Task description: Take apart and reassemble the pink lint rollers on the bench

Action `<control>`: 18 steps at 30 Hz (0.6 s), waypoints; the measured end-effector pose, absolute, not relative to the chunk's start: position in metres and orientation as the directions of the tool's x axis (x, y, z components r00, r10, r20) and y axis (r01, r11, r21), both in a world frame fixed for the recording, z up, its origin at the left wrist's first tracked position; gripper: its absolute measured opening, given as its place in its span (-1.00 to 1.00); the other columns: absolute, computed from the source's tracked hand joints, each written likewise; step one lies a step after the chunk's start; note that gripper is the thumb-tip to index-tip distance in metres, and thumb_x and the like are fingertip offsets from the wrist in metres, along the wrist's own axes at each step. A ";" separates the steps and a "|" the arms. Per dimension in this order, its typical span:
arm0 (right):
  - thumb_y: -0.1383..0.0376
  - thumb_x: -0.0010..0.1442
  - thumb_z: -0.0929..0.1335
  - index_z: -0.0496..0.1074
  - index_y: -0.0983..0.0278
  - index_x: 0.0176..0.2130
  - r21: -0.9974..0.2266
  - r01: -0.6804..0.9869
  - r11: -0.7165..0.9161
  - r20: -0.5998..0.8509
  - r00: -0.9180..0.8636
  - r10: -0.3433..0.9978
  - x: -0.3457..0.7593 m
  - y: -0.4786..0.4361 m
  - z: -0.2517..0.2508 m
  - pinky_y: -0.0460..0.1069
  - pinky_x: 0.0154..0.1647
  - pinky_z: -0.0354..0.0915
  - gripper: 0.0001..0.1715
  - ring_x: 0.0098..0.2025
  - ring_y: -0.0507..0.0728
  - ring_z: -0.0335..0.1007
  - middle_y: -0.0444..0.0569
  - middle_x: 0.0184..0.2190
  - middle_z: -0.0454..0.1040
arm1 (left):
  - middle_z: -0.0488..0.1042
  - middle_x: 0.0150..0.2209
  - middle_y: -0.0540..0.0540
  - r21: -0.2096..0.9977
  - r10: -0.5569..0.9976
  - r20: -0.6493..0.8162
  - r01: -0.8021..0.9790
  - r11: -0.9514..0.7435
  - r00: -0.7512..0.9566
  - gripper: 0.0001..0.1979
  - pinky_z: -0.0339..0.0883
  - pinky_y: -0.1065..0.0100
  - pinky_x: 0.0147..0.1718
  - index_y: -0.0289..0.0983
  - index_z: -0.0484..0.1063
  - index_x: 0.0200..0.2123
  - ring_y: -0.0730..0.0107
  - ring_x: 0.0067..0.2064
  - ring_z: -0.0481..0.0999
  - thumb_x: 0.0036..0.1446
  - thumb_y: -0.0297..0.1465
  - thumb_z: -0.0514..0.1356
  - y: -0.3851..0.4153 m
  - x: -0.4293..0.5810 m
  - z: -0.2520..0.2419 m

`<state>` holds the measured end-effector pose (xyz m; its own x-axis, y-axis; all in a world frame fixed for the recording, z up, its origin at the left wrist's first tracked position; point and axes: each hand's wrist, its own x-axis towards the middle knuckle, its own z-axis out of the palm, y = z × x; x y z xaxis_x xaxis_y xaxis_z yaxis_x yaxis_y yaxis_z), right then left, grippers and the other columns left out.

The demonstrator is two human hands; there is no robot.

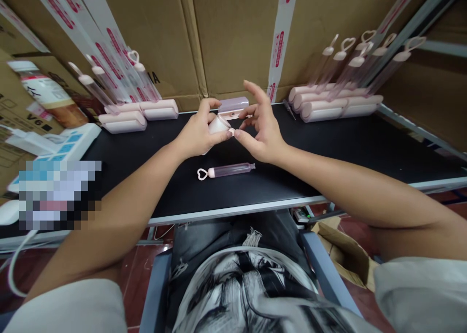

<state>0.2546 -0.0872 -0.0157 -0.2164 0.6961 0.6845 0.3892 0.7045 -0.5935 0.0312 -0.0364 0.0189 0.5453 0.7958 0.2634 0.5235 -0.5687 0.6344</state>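
Note:
Above the black tabletop, my left hand [197, 131] grips a short white cylindrical part [218, 124], its open end tilted toward the right. My right hand [260, 128] is at that end, thumb and a curled finger together at a small pale piece [231, 132], while another finger sticks up. What exactly the right hand pinches is too small to make out. Just behind the hands lies a pale pink and lilac piece [233, 104], partly hidden by the fingers. Nearer to me, a clear pinkish tube with a heart-shaped loop [231, 170] lies on its side.
Pink bases with upright heart-loop tubes stand at the right [343, 106] and left [158, 110]. A small screwdriver-like tool [290, 110] lies by the right group. A drink bottle [49, 92], a white and blue power strip [69, 145] and cardboard boxes [237, 41] border the table.

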 end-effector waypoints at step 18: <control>-0.12 0.38 0.37 -0.06 0.02 0.62 -0.658 0.292 0.694 0.526 -0.483 0.701 0.259 -0.073 -0.023 0.13 -0.06 0.57 0.05 -0.04 0.20 0.61 0.17 0.58 0.17 | 0.60 -0.15 -0.08 0.705 0.816 0.335 0.449 -0.549 0.472 -0.11 0.46 0.19 -0.13 -0.10 0.11 0.40 0.16 -0.16 0.64 0.17 0.04 0.41 -0.026 0.028 0.012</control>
<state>0.2588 -0.0726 -0.0229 -0.4825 0.7007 0.5256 0.2917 0.6944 -0.6579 0.0275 -0.0261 0.0115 0.4715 0.8156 0.3354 0.4491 -0.5494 0.7046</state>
